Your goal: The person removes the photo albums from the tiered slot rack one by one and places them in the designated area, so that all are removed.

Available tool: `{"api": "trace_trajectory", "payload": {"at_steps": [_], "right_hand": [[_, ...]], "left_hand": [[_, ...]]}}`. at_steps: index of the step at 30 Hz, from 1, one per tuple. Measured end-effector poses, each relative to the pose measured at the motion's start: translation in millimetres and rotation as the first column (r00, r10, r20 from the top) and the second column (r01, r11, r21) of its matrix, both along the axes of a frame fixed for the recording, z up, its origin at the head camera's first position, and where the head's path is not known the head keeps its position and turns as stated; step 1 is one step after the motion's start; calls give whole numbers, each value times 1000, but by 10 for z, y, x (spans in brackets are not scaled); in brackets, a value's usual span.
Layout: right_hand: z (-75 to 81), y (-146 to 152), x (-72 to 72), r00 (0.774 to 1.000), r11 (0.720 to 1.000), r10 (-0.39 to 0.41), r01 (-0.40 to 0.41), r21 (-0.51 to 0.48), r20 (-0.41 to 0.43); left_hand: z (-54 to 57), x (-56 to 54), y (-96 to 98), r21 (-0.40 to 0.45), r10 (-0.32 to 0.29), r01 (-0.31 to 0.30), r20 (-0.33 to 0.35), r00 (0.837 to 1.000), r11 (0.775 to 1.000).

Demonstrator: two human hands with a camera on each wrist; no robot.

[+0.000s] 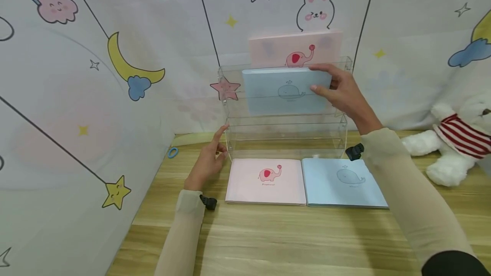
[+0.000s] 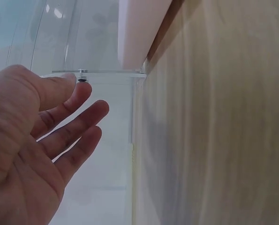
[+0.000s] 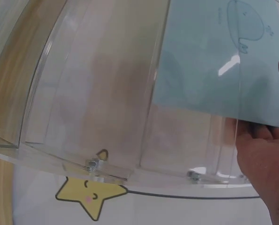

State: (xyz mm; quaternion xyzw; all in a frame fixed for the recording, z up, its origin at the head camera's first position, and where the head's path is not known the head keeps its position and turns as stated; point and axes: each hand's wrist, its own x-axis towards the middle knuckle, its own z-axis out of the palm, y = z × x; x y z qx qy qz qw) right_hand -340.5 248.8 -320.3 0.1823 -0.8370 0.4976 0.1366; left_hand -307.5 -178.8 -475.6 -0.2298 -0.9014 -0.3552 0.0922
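Note:
My right hand (image 1: 347, 95) pinches a light blue whale booklet (image 1: 264, 93) by its right end, fingers at the top edge and thumb on the front. The booklet stands upright in an upper tier of a clear acrylic display rack (image 1: 284, 131). In the right wrist view, the same booklet (image 3: 200, 70) shows through the clear panels; the hand (image 3: 266, 154) is partly cut off. My left hand (image 1: 207, 161) is at the rack's left side, fingers loosely bent. In the left wrist view, thumb and index fingertips of that hand (image 2: 41, 122) touch or nearly touch the side panel near a screw.
Behind the blue booklet stands a pink elephant booklet (image 1: 268, 50). Before the rack lie another pink elephant booklet (image 1: 245, 182) and another blue whale booklet (image 1: 326, 186), side by side. A white teddy bear (image 1: 449, 169) sits right; a blue ring (image 1: 173, 152) lies left.

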Motion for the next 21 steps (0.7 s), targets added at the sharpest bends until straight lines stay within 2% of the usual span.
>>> {"api": "trace_trajectory", "payload": {"at_steps": [11,14,18,21], "right_hand": [[-36,0,-38,999,995,5,-9,-95,-45],[-44,2,-49,999,993,5,-11,-117,-53],[-46,-14,-60,998,992,-4,-3,-129,-56],[-49,-32,-64,998,991,-18,11,-131,-56]], "left_hand": [[-59,-45,-15,57,-40,39,20,999,998],[-64,-44,-5,63,-51,51,-1,999,997],[-48,-26,1,46,-41,43,-38,998,998],[-40,-15,6,40,-26,27,-33,999,999]]}}
